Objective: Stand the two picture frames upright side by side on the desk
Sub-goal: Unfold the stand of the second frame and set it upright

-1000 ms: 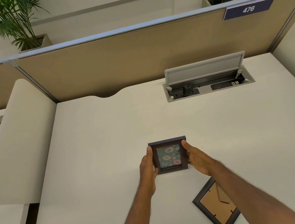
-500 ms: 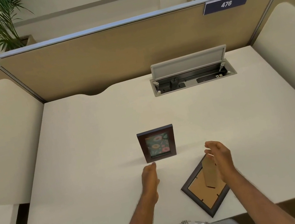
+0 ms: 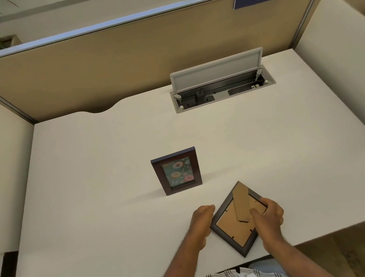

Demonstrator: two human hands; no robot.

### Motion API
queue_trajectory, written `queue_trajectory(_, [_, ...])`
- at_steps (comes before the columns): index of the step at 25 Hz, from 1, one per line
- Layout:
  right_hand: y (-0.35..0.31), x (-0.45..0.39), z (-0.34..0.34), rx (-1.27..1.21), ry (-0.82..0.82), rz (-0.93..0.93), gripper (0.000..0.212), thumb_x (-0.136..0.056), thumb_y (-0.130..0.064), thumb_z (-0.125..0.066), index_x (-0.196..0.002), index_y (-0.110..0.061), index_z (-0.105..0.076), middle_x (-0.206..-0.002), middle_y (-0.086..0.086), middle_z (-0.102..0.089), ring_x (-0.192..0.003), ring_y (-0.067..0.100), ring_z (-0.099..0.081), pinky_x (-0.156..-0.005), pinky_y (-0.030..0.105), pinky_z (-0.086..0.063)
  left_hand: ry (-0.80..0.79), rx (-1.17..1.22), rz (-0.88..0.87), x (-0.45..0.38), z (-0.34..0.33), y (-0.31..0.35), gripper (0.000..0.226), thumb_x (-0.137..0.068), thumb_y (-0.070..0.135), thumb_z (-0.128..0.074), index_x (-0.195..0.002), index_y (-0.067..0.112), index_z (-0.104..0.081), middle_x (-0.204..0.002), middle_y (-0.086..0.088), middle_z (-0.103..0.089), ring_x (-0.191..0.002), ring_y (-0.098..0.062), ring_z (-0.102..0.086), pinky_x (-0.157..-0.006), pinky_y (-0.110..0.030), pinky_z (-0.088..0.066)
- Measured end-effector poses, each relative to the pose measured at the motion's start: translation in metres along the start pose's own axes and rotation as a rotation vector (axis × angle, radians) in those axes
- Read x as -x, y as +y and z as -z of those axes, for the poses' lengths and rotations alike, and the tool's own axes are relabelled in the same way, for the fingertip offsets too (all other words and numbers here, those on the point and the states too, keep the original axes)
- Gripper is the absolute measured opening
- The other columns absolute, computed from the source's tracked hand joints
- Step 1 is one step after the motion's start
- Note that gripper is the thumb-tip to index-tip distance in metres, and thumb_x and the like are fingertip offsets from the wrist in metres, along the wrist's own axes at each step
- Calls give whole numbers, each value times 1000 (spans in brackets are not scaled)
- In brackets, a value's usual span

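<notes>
Gripping the face-down second frame (image 3: pixel 236 224) near the desk (image 3: pixel 84 168) edge, the right hand (image 3: pixel 267 217) closes over its right corner while the left hand (image 3: pixel 201 223), loosely curled and holding nothing, touches its left edge. The floral frame (image 3: pixel 177 171) already stands just behind. Next, judging from this: lift, turn it face-forward, and set it on its raised easel strut (image 3: pixel 241 203) beside the floral frame.

Desk (image 3: pixel 105 152): matt off-white laminate, smooth. Standing frame (image 3: pixel 176 171): dark wood-look moulding, glossy glazing over a printed picture. Face-down frame (image 3: pixel 228 237) under the right hand (image 3: pixel 269 217): same dark moulding, matt brown cardboard backing, cardboard easel strut (image 3: pixel 241 203) beside the fingers. Cable box lid (image 3: pixel 217 70): grey, matt, metal-like.
</notes>
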State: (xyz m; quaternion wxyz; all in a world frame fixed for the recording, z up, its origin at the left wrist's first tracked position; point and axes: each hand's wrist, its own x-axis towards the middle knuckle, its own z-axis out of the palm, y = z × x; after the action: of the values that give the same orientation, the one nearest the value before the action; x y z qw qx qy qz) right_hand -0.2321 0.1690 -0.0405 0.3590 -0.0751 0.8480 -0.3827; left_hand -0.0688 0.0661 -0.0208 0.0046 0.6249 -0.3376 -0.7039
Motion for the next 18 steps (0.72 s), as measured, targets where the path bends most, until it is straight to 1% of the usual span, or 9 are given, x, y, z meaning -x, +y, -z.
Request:
queue_trajectory(3, [-9, -13, 11, -95, -14, -68, 44, -89, -11, -64, -132, -15, -52, -139, 8, -38, -116, 29, -50, -88, 38, -46, 18, -25, 18, -3, -11, 3, 11, -95, 30, -56, -95, 21, -63, -87, 0, -60, -81, -16, -55, -73, -30, -45])
queue_trajectory(5, [-10, -20, 18, -143, -27, -90, 41, -89, -11, -64, -128, -16, -54, -135, 7, -38, -109, 28, -53, -82, 36, -46, 39, -40, 24, -4, -20, 4, 8, -90, 23, -57, -90, 19, -64, -85, -3, -61, -76, -17, -56, -71, -29, -47])
queue_trajectory(7, [-8, -26, 25, -161, -67, -113, 41, -89, -13, -65, -128, -20, -54, -133, 4, -39, -107, 29, -55, -83, 41, -50, 64, -41, 38, -4, -30, 6, 11, -88, 19, -58, -93, 16, -67, -87, -6, -64, -79, -19, -59, -75, -32, -53])
queue_trajectory(9, [-5, -31, 31, -149, -121, -117, 44, -91, -13, -64, -132, -23, -54, -132, 2, -41, -109, 27, -56, -91, 46, -53, 81, -38, 68, -4, -38, 8, 11, -89, 19, -60, -95, 14, -67, -89, -7, -65, -81, -21, -60, -80, -35, -55])
queue_trajectory(11, [-5, -37, 38, -145, -170, -107, 42, -93, -11, -62, -131, -25, -55, -126, 2, -49, -98, 21, -59, -81, 40, -54, 81, -44, 100, -3, -45, 12, 9, -90, 21, -62, -92, 14, -66, -85, -5, -65, -80, -20, -61, -80, -34, -55])
queue_trajectory(13, [-7, -42, 45, -144, -225, -108, 37, -94, -10, -61, -126, -27, -58, -115, 1, -57, -88, 17, -61, -71, 34, -52, 66, -67, 114, 0, -51, 16, 9, -94, 23, -60, -94, 15, -64, -85, -4, -63, -78, -18, -58, -73, -30, -49])
queue_trajectory(15, [-9, -46, 54, -147, -296, -138, 32, -95, -12, -62, -121, -30, -60, -110, -3, -59, -91, 17, -64, -68, 33, -56, 77, -67, 67, -1, -60, 20, 12, -99, 25, -56, -96, 16, -62, -92, -5, -61, -82, -19, -56, -72, -30, -45])
queue_trajectory(17, [-9, -46, 54, -84, -343, -94, 32, -95, -12, -63, -122, -29, -63, -123, 2, -56, -104, 21, -63, -70, 34, -58, 91, 2, -5, -1, -61, 21, 13, -101, 25, -57, -96, 15, -65, -94, -8, -65, -82, -20, -61, -71, -32, -53])
queue_trajectory(18, [-10, -47, 53, -10, -352, -34, 35, -95, -13, -62, -127, -27, -63, -133, 4, -50, -110, 21, -59, -74, 30, -57, 94, 25, -31, 0, -62, 22, 13, -101, 24, -58, -100, 16, -67, -94, -8, -66, -81, -20, -63, -68, -32, -57])
